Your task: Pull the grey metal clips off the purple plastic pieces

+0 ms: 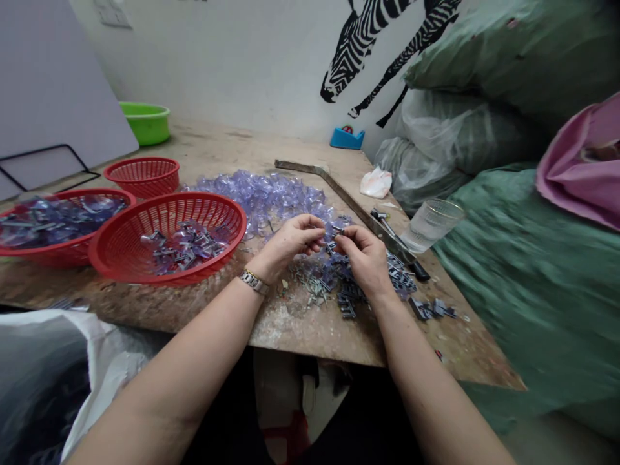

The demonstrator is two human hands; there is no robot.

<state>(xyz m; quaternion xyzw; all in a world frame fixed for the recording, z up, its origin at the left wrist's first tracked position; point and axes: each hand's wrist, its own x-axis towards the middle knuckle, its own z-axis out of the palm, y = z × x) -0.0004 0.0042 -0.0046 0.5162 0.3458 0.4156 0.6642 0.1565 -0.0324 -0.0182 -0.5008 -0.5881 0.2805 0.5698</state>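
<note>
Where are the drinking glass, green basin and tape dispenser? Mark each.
drinking glass [429, 226], head view, side wall.
green basin [148, 129], head view, outer wall.
tape dispenser [346, 139], head view, blue body.

Two bare arms come in from the bottom, the left arm [194, 361] and the right arm [426, 387], and they lean in toward each other. The left hand [293, 240] is curled, with its fingertips pinched tight. The right hand [365, 258] shows its back, and its fingers are bent and pinched too. The fingertips of both hands meet in the middle.
</note>
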